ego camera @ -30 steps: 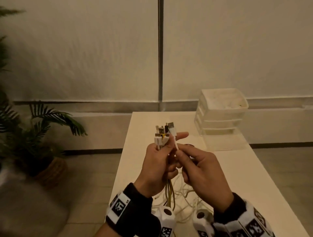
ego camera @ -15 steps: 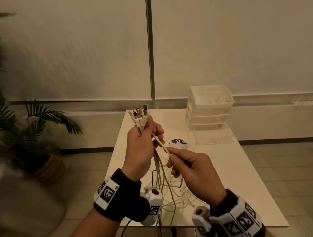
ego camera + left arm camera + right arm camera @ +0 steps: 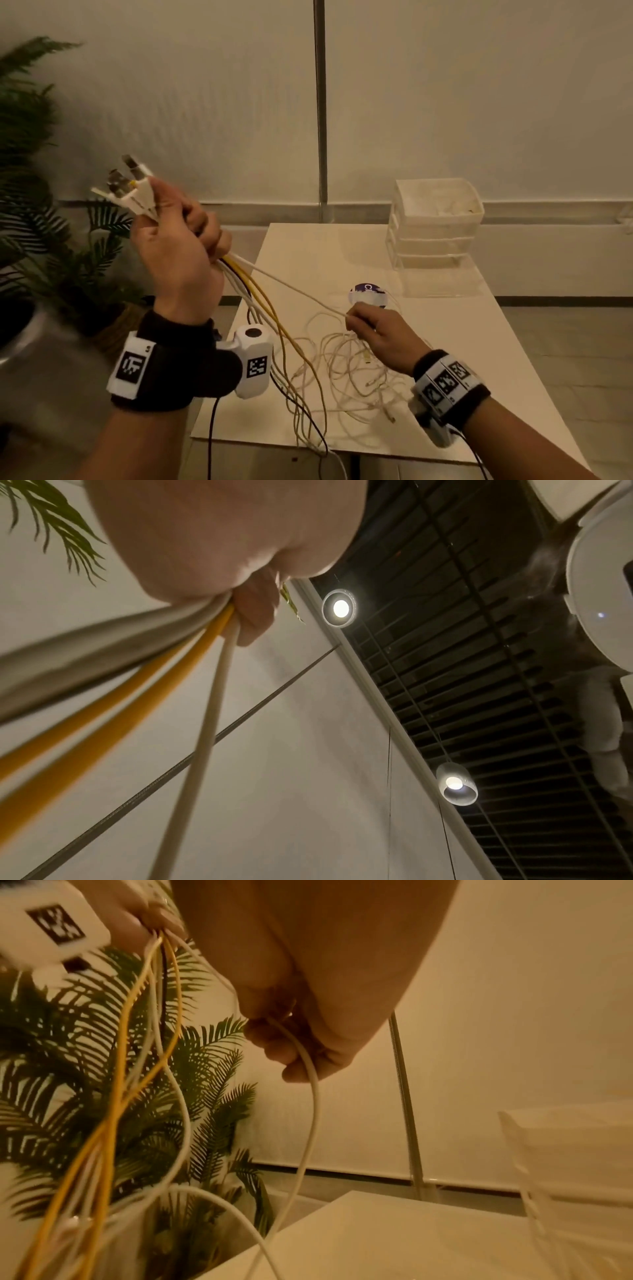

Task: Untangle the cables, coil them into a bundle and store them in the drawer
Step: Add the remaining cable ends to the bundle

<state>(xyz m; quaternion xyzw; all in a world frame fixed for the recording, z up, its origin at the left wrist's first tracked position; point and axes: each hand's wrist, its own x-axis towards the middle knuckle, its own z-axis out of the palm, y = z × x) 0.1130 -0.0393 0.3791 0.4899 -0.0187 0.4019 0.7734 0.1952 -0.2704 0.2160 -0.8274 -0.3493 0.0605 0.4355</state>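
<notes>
My left hand (image 3: 178, 240) is raised at the left of the head view and grips a bunch of white and yellow cables just below their plugs (image 3: 130, 190). The cables (image 3: 260, 301) hang from that fist to a loose tangle (image 3: 346, 373) on the white table (image 3: 462, 342). One white cable (image 3: 291, 291) runs taut from the fist down to my right hand (image 3: 373, 329), which pinches it low over the table. The right wrist view shows that white cable (image 3: 308, 1074) passing through my curled fingers. In the left wrist view the yellow cables (image 3: 143, 685) leave my fist.
A translucent drawer unit (image 3: 435, 222) stands at the table's far right, its lowest drawer pulled out. A round purple-and-white object (image 3: 366, 294) lies just beyond my right hand. A potted palm (image 3: 44, 240) stands left of the table. Cables drop over the table's near edge (image 3: 308, 442).
My left hand has lifted the plug ends up and to the left. My right hand has slid down along the white cable toward the table, drawing it taut.
</notes>
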